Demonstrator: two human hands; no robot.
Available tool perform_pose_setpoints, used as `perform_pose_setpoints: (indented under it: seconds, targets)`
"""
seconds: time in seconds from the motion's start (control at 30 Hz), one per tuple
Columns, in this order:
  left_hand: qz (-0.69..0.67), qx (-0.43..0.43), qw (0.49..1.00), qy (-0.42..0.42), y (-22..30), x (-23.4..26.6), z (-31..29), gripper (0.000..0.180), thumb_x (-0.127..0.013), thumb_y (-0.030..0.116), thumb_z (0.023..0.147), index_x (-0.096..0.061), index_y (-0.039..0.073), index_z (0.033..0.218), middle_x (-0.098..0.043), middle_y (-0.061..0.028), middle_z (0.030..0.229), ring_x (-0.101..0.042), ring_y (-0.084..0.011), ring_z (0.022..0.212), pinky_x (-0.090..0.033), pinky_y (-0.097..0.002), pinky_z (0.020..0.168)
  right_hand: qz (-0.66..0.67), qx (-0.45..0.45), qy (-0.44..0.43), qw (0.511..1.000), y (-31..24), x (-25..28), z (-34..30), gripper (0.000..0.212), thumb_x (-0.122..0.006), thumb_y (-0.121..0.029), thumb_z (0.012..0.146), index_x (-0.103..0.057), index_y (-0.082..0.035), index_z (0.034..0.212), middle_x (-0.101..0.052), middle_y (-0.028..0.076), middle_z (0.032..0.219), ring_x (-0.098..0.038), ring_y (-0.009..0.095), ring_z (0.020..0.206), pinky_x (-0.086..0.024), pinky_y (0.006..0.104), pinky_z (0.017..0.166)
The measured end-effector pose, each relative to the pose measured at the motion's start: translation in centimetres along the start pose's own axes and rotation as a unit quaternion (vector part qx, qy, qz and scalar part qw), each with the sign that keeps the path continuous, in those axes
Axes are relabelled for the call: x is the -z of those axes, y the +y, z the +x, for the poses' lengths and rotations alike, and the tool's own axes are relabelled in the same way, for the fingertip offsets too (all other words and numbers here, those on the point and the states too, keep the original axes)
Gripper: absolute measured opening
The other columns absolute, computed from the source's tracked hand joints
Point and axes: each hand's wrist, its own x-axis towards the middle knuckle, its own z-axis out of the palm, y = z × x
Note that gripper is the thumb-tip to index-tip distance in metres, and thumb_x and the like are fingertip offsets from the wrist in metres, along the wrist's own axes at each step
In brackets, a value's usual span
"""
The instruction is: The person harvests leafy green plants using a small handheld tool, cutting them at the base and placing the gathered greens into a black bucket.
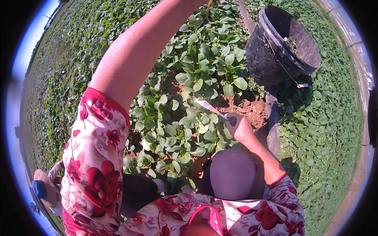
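Note:
My right hand (241,128) is closed round the dark handle of a narrow-bladed hand trowel (210,107). Its metal blade points up and left, over the leaves of low green leafy plants (189,126). Reddish bare soil (248,108) shows just beyond that hand. My left arm (138,55) stretches forward across the plants, and its hand lies past the top edge, out of the picture. A thin yellowish strand (208,11) hangs near where that arm leaves the view; whether the hand holds it is hidden.
A black bucket (262,59) with a wire handle leans at the upper right, with some plant scraps (290,43) inside. A dark strip (272,122) runs along the ground beside it. My bent knee (234,173) is close below. At far left is another person's straw hat (45,188).

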Motion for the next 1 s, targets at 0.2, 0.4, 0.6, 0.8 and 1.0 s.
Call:
perform_pose_setpoints:
  seconds: [0.2,0.4,0.6,0.8,1.0]
  targets:
    - [0.122,-0.035,0.990,-0.067,-3.9,-13.6,4.6,0.027,-0.069,0.027,0.077,-0.064,0.007,0.095,-0.064,-0.0062,0.083,-0.061,-0.0188,0.073,-0.051,-0.0352,0.067,0.116,-0.116,0.088,0.982,3.5,-0.1,-4.1,0.021,-0.062,-0.007,0.080,-0.064,-0.001,0.100,-0.065,0.012,0.074,-0.062,0.013,0.066,-0.048,0.0270,0.062]
    - [0.218,-0.044,0.971,-0.086,-7.7,-16.5,3.7,0.027,-0.067,0.028,0.077,-0.066,0.007,0.094,-0.066,-0.0058,0.083,-0.060,-0.0158,0.070,-0.050,-0.0315,0.064,0.123,-0.170,0.165,0.964,8.0,-0.8,-5.5,0.022,-0.061,0.003,0.076,-0.064,0.003,0.098,-0.060,0.001,0.073,-0.054,0.006,0.067,-0.044,0.0213,0.063]
    - [0.362,0.041,0.928,-0.081,-12.7,-8.1,-6.4,0.026,-0.064,0.025,0.078,-0.067,0.005,0.094,-0.068,-0.0061,0.083,-0.062,-0.0148,0.071,-0.050,-0.0296,0.066,0.135,-0.150,0.159,0.966,10.3,-1.1,-5.3,0.025,-0.063,0.000,0.076,-0.065,0.001,0.101,-0.068,0.008,0.086,-0.063,0.013,0.077,-0.049,0.0268,0.072]
    - [0.444,0.272,0.851,-0.070,-19.3,3.1,-24.8,0.027,-0.063,0.021,0.078,-0.067,0.003,0.097,-0.069,-0.0099,0.085,-0.066,-0.0170,0.079,-0.051,-0.0301,0.077,0.128,-0.204,0.118,0.963,10.5,-0.5,-5.8,0.024,-0.063,-0.002,0.080,-0.063,0.002,0.103,-0.061,0.001,0.076,-0.051,0.007,0.063,-0.042,0.0246,0.054]
    - [0.436,0.406,0.803,0.037,-16.0,12.3,-33.1,0.027,-0.065,0.020,0.078,-0.066,-0.001,0.096,-0.067,-0.0072,0.079,-0.063,-0.0116,0.068,-0.052,-0.0271,0.066,0.125,-0.189,0.066,0.972,10.6,-1.3,-5.4,0.025,-0.063,-0.002,0.079,-0.063,0.002,0.103,-0.063,0.003,0.081,-0.054,0.010,0.069,-0.044,0.0255,0.060]
